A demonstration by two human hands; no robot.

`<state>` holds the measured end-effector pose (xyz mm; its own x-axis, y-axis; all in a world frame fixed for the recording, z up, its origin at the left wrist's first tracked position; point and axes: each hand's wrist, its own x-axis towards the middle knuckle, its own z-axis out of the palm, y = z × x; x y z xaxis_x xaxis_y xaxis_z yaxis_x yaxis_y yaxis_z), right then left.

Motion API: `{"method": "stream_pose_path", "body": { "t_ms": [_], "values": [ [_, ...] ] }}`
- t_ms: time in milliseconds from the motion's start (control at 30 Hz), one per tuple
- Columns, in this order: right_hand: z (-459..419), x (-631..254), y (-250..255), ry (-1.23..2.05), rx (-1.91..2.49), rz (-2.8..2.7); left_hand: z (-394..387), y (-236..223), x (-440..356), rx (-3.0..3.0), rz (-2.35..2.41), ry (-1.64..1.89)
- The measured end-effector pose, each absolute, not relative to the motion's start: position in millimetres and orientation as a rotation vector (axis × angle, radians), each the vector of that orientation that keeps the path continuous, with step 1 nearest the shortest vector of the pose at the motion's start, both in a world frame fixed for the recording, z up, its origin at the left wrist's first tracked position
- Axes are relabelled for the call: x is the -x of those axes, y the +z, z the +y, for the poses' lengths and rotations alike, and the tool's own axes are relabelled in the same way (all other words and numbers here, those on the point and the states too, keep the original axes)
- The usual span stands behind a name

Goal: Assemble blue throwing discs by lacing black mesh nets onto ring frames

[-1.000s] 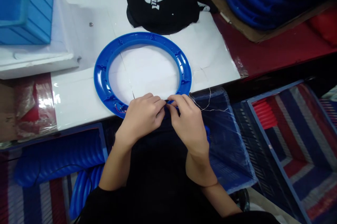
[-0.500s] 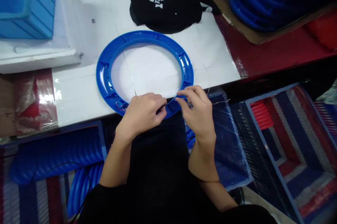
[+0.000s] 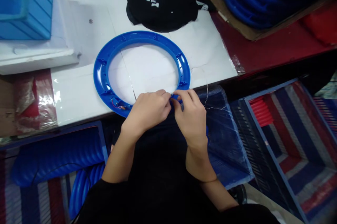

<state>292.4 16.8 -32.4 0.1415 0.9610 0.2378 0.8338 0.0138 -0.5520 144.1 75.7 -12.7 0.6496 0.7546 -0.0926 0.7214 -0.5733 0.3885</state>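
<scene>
Plastic lies underside up in front of me: a blue ring (image 3: 101, 76), resting on the white board (image 3: 79, 99) with its near edge at the board's front. Its ribbed channel is open, with no cover over the part I can see. Inside it, just beside my left hand (image 3: 149, 111), sits a small wired part (image 3: 121, 107) with a red lead, so I judge that some wiring is already in place. Whether it is fixed down, I can't tell.

My left fingers (image 3: 165, 99) are curled in and bunched over the near rim; what they grip, if anything, is hidden. On my right hand (image 3: 192, 118), thumb and forefinger are bent toward each other at that rim, their tips close, and I can't make out what is between them. Beyond that hand, thin pale wires (image 3: 207, 94) trail loose over the lined blue crate (image 3: 223, 153). To my eye the work on this ring is partway, with those loose ends unsettled. A black printed fabric piece (image 3: 171, 10) lies behind the ring.
</scene>
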Motion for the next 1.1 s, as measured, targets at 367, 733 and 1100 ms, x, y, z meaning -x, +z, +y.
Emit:
{"method": "stream_pose_path", "body": {
  "t_ms": [367,733,1100],
  "values": [
    [38,-339,-18,0.357,1.505,-1.846,86,-20,-134,-2.359,1.093,0.232],
    [48,-338,-34,0.451,1.498,-1.814,86,-21,-134,-2.334,1.086,0.247],
    [45,-335,-33,0.450,1.547,-1.878,86,-14,-125,-2.351,0.985,0.230]
  ]
}}
